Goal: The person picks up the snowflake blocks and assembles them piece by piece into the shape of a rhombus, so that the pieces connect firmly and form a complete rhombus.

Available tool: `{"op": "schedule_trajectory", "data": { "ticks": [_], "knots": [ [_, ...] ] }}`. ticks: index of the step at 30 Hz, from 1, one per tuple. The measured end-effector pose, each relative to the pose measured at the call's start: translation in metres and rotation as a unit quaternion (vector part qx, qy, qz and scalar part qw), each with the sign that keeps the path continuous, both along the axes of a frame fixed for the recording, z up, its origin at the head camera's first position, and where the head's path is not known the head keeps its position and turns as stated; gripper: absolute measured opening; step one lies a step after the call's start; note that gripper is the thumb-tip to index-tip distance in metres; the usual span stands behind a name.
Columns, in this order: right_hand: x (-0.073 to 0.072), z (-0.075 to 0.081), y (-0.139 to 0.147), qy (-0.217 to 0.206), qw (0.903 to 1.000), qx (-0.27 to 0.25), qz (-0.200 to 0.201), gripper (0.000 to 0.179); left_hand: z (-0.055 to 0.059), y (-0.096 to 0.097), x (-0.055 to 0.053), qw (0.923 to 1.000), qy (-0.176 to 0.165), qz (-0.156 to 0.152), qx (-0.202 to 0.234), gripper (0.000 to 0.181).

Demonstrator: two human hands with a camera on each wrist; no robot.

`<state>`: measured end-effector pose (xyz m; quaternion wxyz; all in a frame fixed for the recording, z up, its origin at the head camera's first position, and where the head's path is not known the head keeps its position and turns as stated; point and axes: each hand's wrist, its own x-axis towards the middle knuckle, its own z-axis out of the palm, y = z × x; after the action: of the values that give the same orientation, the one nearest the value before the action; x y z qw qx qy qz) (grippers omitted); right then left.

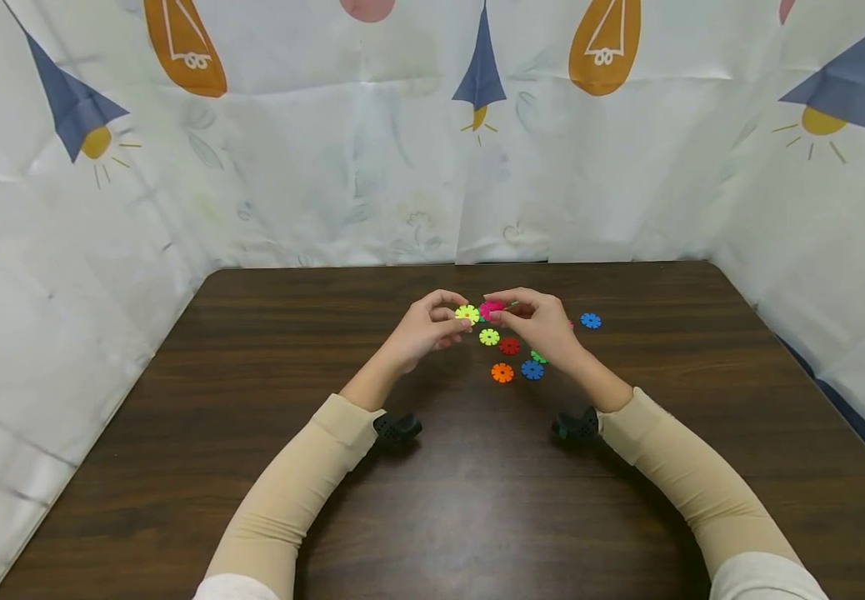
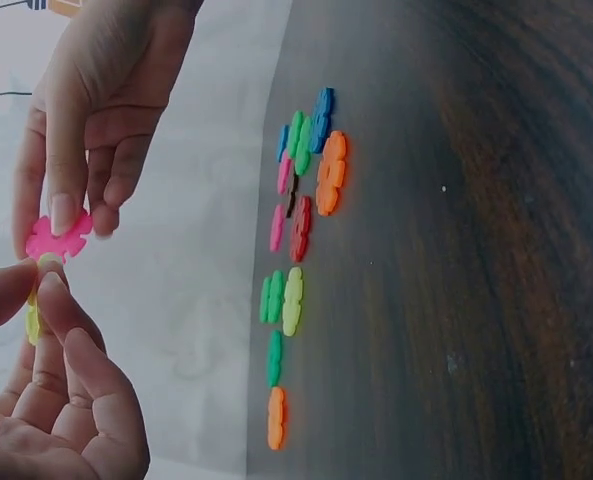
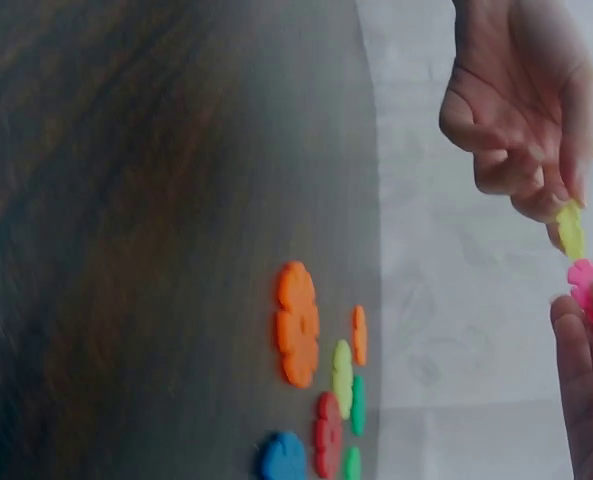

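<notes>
My left hand [image 1: 423,332] pinches a yellow snowflake-shaped plastic disc [image 1: 467,314] by its edge. A pink notched disc [image 1: 490,311] sits between the thumb and fingers of my right hand [image 1: 541,323]. Both discs are held above the table. In the left wrist view the pink disc [image 2: 60,236] meets the yellow disc [image 2: 32,318] edge to edge, the two turned at different angles. Fingertips hide the place where they meet, so I cannot tell whether their notches interlock.
Loose notched discs lie flat on the dark wooden table [image 1: 252,375]: yellow-green [image 1: 488,337], red [image 1: 509,346], orange [image 1: 502,372] and blue [image 1: 532,370] near the hands, another blue disc [image 1: 591,321] farther right. Green and pink ones lie partly hidden. A patterned white cloth [image 1: 372,183] hangs behind.
</notes>
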<state>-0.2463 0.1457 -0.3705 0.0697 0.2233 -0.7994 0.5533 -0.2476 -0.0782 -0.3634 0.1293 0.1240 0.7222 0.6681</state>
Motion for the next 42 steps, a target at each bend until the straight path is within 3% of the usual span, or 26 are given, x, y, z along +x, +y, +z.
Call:
{"op": "schedule_trajectory", "data": {
  "ticks": [9, 18, 27, 36, 42],
  "knots": [
    [0.005, -0.003, -0.006, -0.006, 0.9976, -0.068, 0.015, 0.026, 0.003, -0.003, 0.004, 0.9991, -0.034, 0.001, 0.026, 0.034],
    [0.005, -0.005, -0.010, -0.005, 0.9933, -0.114, 0.018, 0.025, 0.004, -0.001, 0.005, 0.9977, -0.045, -0.011, 0.049, 0.033],
    [0.009, -0.007, -0.014, -0.099, 0.9714, -0.216, 0.009, 0.031, 0.004, 0.000, 0.006, 0.9962, -0.065, -0.001, 0.058, 0.039],
    [0.013, -0.009, -0.017, -0.118, 0.9517, -0.283, 0.017, 0.022, 0.004, 0.001, 0.006, 0.9957, -0.060, 0.002, 0.071, 0.039],
    [0.017, -0.009, -0.020, -0.108, 0.9531, -0.283, 0.004, 0.020, 0.006, -0.001, 0.007, 0.9951, -0.069, 0.003, 0.071, 0.037]
  ]
}}
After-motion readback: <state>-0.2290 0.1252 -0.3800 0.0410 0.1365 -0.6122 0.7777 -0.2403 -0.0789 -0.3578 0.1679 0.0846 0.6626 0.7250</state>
